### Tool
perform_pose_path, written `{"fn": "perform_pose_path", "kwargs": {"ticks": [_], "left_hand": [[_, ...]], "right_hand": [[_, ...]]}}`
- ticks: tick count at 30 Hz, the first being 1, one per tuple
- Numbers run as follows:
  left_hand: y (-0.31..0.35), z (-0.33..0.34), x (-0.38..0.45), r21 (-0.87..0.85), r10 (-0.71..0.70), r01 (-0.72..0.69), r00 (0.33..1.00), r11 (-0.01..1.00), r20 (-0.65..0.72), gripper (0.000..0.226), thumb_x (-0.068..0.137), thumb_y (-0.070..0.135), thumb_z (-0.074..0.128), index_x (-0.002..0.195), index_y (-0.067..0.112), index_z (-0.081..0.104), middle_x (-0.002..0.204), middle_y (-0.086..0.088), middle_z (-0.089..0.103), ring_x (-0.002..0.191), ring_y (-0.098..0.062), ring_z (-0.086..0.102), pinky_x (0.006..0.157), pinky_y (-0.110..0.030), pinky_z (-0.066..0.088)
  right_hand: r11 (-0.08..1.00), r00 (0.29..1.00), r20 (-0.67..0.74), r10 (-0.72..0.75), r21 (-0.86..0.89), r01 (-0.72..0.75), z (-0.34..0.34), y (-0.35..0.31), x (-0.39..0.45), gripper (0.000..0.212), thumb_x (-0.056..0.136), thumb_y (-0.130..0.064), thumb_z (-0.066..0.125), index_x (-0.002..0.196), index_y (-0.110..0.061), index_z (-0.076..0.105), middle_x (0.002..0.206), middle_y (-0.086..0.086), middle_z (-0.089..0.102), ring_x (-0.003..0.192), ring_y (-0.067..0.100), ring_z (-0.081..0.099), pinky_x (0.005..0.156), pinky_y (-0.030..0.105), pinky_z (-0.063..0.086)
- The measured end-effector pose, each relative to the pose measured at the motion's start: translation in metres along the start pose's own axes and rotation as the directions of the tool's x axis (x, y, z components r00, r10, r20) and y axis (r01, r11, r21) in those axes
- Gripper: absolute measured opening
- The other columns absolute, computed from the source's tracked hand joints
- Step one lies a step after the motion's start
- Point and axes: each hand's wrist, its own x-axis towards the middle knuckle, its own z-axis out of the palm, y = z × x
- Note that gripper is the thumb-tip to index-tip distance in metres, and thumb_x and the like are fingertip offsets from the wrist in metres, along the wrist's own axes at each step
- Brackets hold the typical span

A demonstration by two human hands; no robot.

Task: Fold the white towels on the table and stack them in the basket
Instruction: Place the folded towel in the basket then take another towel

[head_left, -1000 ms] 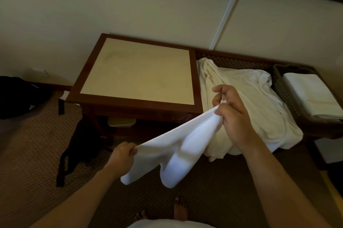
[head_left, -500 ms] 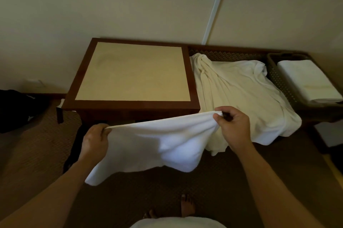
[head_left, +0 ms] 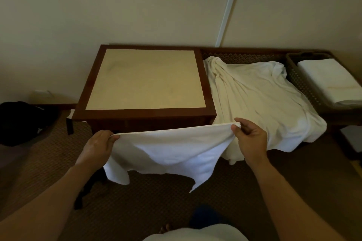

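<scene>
White towel [head_left: 172, 150] stretched between left hand [head_left: 98, 146] and right hand [head_left: 249, 138], each pinching a top corner.

No readable text, labels, brands or nos. anywhere in view. The dark bag [head_left: 23, 121] on the floor, left of the bench [head_left: 145, 113], has a small pale mark near its lower right edge, but it's too blurred and tiny to tell if it's a logo or letters. Nothing printed shows on the bench top itself.
</scene>
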Motion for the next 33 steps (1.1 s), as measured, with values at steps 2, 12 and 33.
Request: {"fn": "perform_pose_path", "kwargs": {"ticks": [2,12,33], "left_hand": [[-0.001,0.004,-0.004,-0.011,0.089,-0.09,0.994,0.996,-0.07,0.013,0.102,0.015,0.059,0.09,0.012,0.063,0.08,0.006,0.053,0.073,-0.006,0.05,0.064,-0.025,0.042],[0.003,-0.014,0.052,0.279,0.382,-0.357,0.923,0.892,-0.04,0.048,0.1,0.061,0.038,0.072,0.028,0.059,0.066,0.016,0.048,0.056,-0.002,0.048,0.049,-0.021,0.043],[0.033,-0.035,0.526,0.476,0.085,-0.156,0.982,0.865,0.168,0.086,0.069,0.102,0.015,0.067,0.029,0.06,0.077,0.01,0.061,0.078,-0.02,0.06,0.074,-0.04,0.052]], "right_hand": [[1.0,0.999,-0.05,0.015,0.004,-0.015,0.002,0.007,-0.003,0.018,0.093,-0.005,0.071,0.106,-0.017,0.071,0.094,-0.014,0.071,0.086,-0.011,0.065,0.082,0.008,0.049],[0.997,0.972,-0.233,0.022,-0.065,-0.038,0.025,0.015,0.022,0.01,0.106,-0.018,0.052,0.114,-0.012,0.054,0.094,-0.01,0.058,0.088,-0.002,0.056,0.075,0.007,0.04],[0.983,0.98,-0.153,0.128,-0.115,-0.146,0.221,0.008,0.455,0.009,0.095,-0.017,0.061,0.091,-0.01,0.065,0.084,0.001,0.062,0.08,0.019,0.056,0.065,0.026,0.038]]}}
